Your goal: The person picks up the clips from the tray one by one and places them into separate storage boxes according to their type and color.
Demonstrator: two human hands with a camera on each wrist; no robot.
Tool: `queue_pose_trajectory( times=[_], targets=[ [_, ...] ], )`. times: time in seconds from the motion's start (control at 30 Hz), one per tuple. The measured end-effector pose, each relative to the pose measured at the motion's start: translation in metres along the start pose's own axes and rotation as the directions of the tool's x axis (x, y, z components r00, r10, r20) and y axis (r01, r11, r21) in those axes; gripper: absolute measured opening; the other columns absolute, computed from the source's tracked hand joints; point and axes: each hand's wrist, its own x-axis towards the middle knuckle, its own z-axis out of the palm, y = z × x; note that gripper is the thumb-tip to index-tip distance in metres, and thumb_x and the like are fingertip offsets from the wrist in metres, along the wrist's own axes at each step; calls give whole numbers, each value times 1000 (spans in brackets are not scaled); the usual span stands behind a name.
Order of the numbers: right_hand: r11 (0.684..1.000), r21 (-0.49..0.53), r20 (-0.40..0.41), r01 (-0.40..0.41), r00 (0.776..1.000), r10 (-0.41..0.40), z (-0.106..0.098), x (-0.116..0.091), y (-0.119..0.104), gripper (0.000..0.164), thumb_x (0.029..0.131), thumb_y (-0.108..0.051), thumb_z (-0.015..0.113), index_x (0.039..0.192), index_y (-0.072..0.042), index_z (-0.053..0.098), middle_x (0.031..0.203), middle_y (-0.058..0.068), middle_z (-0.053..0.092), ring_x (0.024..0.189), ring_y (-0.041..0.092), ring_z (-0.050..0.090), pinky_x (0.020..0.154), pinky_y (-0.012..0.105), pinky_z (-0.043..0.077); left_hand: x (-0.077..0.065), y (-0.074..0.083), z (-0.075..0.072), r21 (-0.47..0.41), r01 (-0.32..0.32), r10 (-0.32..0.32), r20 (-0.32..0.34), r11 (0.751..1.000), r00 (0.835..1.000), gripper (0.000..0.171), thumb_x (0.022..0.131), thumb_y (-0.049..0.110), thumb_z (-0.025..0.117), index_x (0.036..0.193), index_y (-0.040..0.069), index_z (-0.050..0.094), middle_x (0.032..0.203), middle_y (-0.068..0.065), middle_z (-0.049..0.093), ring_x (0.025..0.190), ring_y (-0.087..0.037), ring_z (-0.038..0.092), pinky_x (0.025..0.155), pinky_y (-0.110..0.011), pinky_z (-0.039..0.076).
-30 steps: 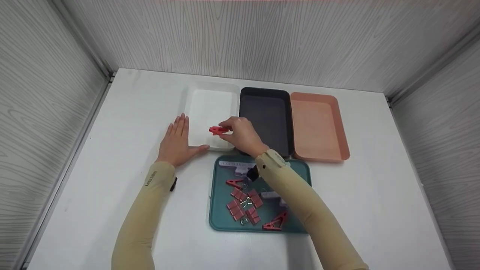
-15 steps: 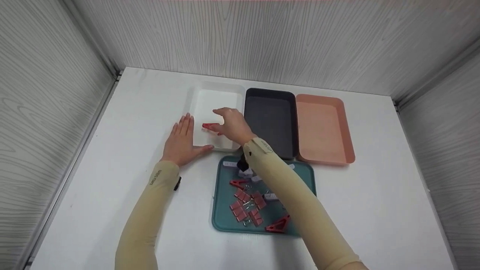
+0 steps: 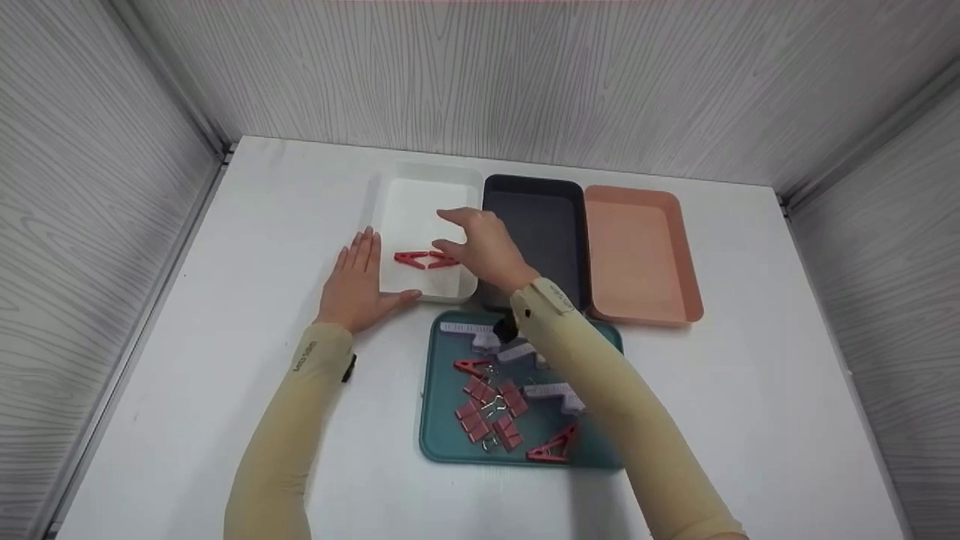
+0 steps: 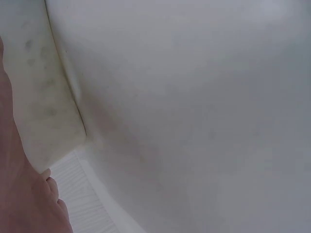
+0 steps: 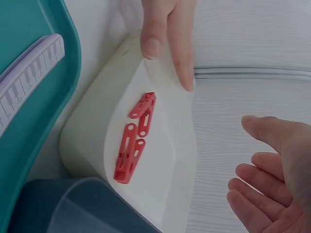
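Note:
Two red clothespins lie almost end to end in the near half of the white tray point(image 3: 426, 202): a left clothespin point(image 3: 409, 259) and a right clothespin point(image 3: 444, 260). My right hand point(image 3: 487, 244) is over the tray's right side, thumb and fingers spread apart and holding nothing. In the right wrist view this right hand point(image 5: 277, 170) shows beside the tray with its fingers loose. At the tray's near left corner rests my left hand point(image 3: 352, 289), fingers straight along the left side, thumb along the front rim. The left wrist view catches only part of that hand point(image 4: 29, 204).
A dark tray point(image 3: 536, 225) and an orange tray point(image 3: 637, 255) stand right of the white one. In front, a teal tray point(image 3: 442, 435) holds several pink binder clips point(image 3: 472, 420), more red clothespins point(image 3: 553, 444) and lilac clips point(image 3: 469, 328). My right forearm crosses over it.
My right hand held a red clothespin over the white tray; it has let go, opened its fingers and drawn slightly back. Both clothespins now show in the tray. The left hand keeps its place.

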Motion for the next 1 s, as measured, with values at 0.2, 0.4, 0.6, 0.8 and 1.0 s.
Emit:
queue_pose_trajectory(
  times=[0.2, 0.4, 0.6, 0.8, 1.0],
  targets=[
    [999, 30, -35, 22, 999, -21, -10, -8, -2, 53, 95, -27, 76, 143, -10, 61, 142, 6, 60, 132, 19, 54, 110, 32, 42, 0, -1, -1, -2, 10, -10, 5, 1000, 1000, 128, 81, 90, 43, 162, -1, 4, 169, -16, 2, 155, -28, -2, 123, -40, -4],
    [998, 35, -59, 55, 997, -53, -18, -20, -1, 51, 95, -27, 75, 142, -10, 62, 139, 7, 62, 129, 19, 57, 108, 31, 44, 1, 0, -2, 4, 8, -8, 6, 1000, 1000, 128, 81, 91, 42, 162, -1, 4, 169, -17, 1, 154, -28, -4, 123, -41, -4],
    [996, 33, -67, 77, 995, -75, -23, -29, -1, 49, 96, -26, 75, 140, -10, 63, 138, 7, 63, 127, 17, 58, 107, 30, 45, 0, 1, -3, 5, 15, -15, 1, 1000, 1000, 128, 81, 91, 42, 162, 0, 3, 169, -16, 1, 155, -28, -4, 123, -40, -4],
    [991, 36, -99, 132, 987, -128, -25, -36, 3, 48, 95, -25, 75, 138, -7, 64, 135, 9, 65, 125, 17, 60, 105, 29, 46, -1, 2, -4, -2, 15, -15, 9, 1000, 1000, 128, 81, 90, 44, 162, -1, 4, 169, -16, 1, 155, -28, -3, 123, -39, -4],
    [988, 69, -113, 135, 985, -126, -29, -43, 5, 47, 95, -23, 76, 137, -7, 65, 133, 9, 66, 117, 18, 64, 98, 34, 52, -1, 3, -3, -7, 9, -9, -6, 1000, 1000, 126, 82, 88, 47, 162, -1, 5, 169, -16, 2, 155, -28, -3, 123, -39, -4]
  ],
)
